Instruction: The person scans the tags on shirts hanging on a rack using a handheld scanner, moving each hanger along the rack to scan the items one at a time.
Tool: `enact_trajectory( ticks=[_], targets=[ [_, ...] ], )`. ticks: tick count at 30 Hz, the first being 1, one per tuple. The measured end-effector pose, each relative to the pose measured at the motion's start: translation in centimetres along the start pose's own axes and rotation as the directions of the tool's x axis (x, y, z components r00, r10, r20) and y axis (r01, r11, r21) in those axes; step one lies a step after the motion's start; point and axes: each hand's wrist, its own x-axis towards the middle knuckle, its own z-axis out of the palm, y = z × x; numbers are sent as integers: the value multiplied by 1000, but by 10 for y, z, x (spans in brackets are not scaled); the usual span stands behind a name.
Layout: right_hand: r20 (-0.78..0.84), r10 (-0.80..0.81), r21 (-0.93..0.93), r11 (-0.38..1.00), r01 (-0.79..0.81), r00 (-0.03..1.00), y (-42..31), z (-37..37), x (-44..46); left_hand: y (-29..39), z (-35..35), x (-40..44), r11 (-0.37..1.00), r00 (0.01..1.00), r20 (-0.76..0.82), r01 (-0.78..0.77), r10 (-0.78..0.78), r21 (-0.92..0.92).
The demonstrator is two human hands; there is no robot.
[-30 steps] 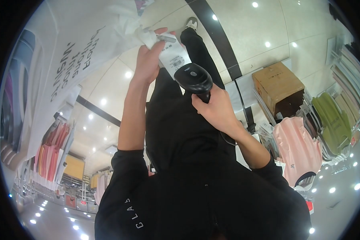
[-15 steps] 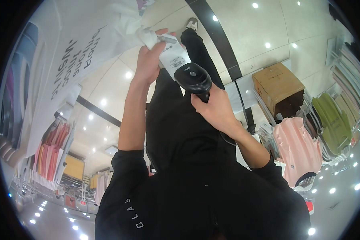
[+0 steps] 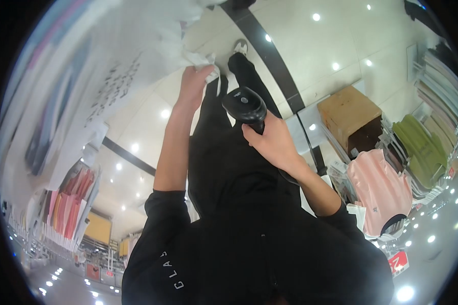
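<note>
My right hand is wrapped round the handle of a black barcode scanner, its head pointing up and left over my legs. At upper left, my left hand pinches the edge of a white printed shirt, which is blurred and hangs to the left. A thin white strip, apparently the hang tag seen nearly edge-on, hangs beside these fingers; its print does not show. The scanner is apart from the tag.
Pink and red garments hang on a rack at left. To the right are a cardboard box, a pink shirt, a green shirt and a red-and-white sign. Pale tiled floor reflects lights.
The tag has turned from facing me to nearly edge-on. My left hand has moved down slightly, and the white shirt has shifted and blurred. The scanner has barely moved.
</note>
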Motion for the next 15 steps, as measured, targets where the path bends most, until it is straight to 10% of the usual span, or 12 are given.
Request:
enact_trajectory(
  ticks=[2,9,15],
  targets=[
    [-26,-55,-32,998,54,998,-16,-4,-4,-2,-5,3,990,986,-139,71,-87,-119],
    [15,-148,-7,989,148,989,-73,-23,-35,58,6,-80,970,966,227,-68,122,-234],
    [18,-480,-128,869,478,877,-118,-7,-56,92,20,-194,913,715,568,-289,406,-288]
  ],
)
